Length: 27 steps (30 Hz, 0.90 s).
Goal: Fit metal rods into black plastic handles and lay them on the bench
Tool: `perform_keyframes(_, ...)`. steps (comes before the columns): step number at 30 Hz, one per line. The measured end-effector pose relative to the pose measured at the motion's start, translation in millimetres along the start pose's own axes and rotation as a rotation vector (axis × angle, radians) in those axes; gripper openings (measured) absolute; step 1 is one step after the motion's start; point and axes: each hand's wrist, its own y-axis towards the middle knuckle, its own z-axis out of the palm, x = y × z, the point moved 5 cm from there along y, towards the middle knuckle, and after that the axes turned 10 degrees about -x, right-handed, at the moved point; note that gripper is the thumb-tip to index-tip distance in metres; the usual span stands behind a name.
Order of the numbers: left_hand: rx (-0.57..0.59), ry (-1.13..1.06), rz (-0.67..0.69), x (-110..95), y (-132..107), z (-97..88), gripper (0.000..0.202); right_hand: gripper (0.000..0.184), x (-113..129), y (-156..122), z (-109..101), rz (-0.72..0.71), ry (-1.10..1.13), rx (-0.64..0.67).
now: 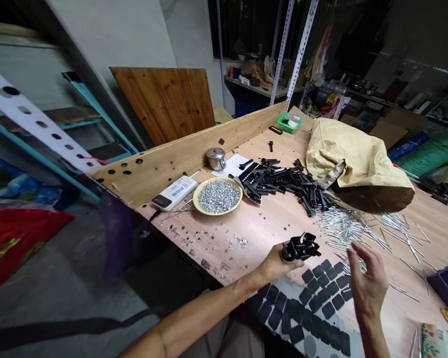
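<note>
My left hand (274,266) grips a small cluster of black plastic-and-metal fittings (300,247) above the table's front edge. My right hand (366,288) is raised beside it, fingers apart and empty, just over a scatter of loose steel pins (358,231). Below both hands lies a grey sheet of black rubber pads (306,308). Further back, a heap of similar black fittings (283,184) lies on the wooden tabletop (269,233). A yellow-rimmed plate of small steel nuts or washers (218,196) stands to its left.
A tan paper sack (358,164) slumps at the back right. A steel pot (215,158), a white electronic device (174,193) and a green basket (289,123) stand along a wooden backboard (186,154). Small nuts dot the table's left part. A blue case (446,288) sits at right.
</note>
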Motion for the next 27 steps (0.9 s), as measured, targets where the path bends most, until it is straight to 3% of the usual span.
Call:
perform_keyframes(2,0.023,-0.054,0.022,-6.8,-2.3,-2.0,0.043,0.035,-29.2,4.5,3.7,-0.101,-0.151,0.003)
perform_keyframes(7,-0.062,0.030,-0.061,-1.4,3.5,-7.5,0.044,0.033,-72.7,-6.5,47.5,-0.427,-0.523,0.350)
perform_keyframes(10,-0.031,-0.003,-0.087,0.1,7.2,-5.2,0.043,0.022,-71.6,-8.8,67.4,-0.486,-0.543,0.448)
perform_keyframes(14,-0.080,-0.043,-0.158,-0.5,10.2,-8.7,0.044,0.025,-62.2,-6.7,87.8,-0.558,-0.507,0.554)
perform_keyframes(19,-0.044,-0.141,-0.273,5.8,10.8,-10.7,0.046,0.027,-62.5,4.2,93.0,-0.567,-0.456,0.533)
perform_keyframes(22,-0.101,-0.068,-0.246,11.5,14.4,-16.9,0.037,0.025,-53.1,20.2,74.9,-0.421,-0.356,0.334)
perform_keyframes(25,-0.209,0.187,-0.039,9.6,19.9,-23.4,0.033,0.029,-29.0,34.5,38.9,0.018,-0.022,0.005)
perform_keyframes(27,-0.221,0.311,0.030,9.4,21.6,-21.9,0.036,0.033,-3.5,33.3,21.2,0.292,0.234,-0.110)
